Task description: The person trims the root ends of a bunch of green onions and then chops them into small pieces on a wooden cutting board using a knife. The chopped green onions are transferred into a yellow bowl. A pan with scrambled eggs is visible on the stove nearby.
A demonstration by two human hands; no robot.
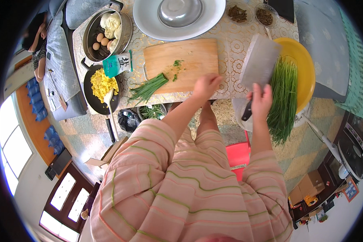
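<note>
My right hand (pixel 261 101) grips a cleaver (pixel 259 62) by its black handle, blade raised at the right of the table. Over the lower right edge of a wooden cutting board (pixel 196 57) is my left hand (pixel 207 86), its fingers curled; whether anything is inside them is hidden. A cut bunch of garlic chives (pixel 151 86) lies across the board's lower left corner. Small chopped green bits (pixel 177 63) are scattered mid-board. Long uncut chives (pixel 282 99) hang over the near rim of a yellow basin (pixel 308 71), just right of the cleaver.
Left stand a frying pan (pixel 87 101) of scrambled egg with a white spatula (pixel 109 103), a green-and-white packet (pixel 115 66), and a steel pot (pixel 128 33) of buns and eggs. A large metal basin (pixel 145 21) sits behind the board. A red stool (pixel 239 154) is below; a person (pixel 36 36) is far left.
</note>
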